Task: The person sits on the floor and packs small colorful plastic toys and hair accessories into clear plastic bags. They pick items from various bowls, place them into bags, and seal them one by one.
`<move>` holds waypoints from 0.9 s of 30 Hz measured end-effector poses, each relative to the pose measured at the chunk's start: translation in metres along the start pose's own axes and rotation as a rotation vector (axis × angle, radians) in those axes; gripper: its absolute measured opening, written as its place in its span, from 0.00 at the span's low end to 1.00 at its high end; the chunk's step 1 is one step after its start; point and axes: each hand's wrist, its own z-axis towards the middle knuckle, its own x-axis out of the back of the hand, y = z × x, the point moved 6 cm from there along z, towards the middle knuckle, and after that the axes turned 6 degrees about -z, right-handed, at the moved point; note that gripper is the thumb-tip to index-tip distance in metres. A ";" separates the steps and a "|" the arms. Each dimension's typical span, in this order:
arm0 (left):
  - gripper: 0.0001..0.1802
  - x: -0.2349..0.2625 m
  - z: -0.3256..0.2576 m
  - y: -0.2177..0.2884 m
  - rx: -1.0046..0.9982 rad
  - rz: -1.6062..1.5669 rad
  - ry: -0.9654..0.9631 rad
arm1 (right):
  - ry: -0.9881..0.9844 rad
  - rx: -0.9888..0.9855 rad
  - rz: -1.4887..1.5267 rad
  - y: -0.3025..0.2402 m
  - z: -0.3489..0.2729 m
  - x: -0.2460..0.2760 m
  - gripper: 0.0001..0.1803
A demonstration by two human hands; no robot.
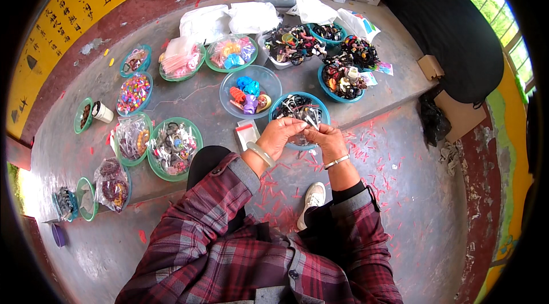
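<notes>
Both hands' fingers (302, 126) pinched together on a small dark hair accessory (311, 127) above blue bowl (280, 104).

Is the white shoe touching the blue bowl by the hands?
Apart. The head view shows bare grey floor between the white shoe and the blue bowl.

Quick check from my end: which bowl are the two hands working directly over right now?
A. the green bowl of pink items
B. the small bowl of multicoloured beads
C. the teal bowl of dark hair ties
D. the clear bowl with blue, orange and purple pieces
C: the left hand and right hand meet over the near rim of the teal bowl of dark hair ties, pinching a small dark piece between them; the clear bowl sits beyond.
</notes>
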 end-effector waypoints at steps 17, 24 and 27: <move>0.08 0.011 0.002 0.002 -0.066 -0.010 0.113 | 0.116 0.145 -0.235 -0.014 0.000 0.009 0.08; 0.09 0.006 0.001 0.000 -0.025 0.045 0.089 | 0.110 0.150 -0.211 -0.007 0.002 0.013 0.06; 0.10 0.004 0.000 0.000 -0.015 0.024 0.068 | 0.107 0.055 -0.002 -0.008 0.001 0.013 0.04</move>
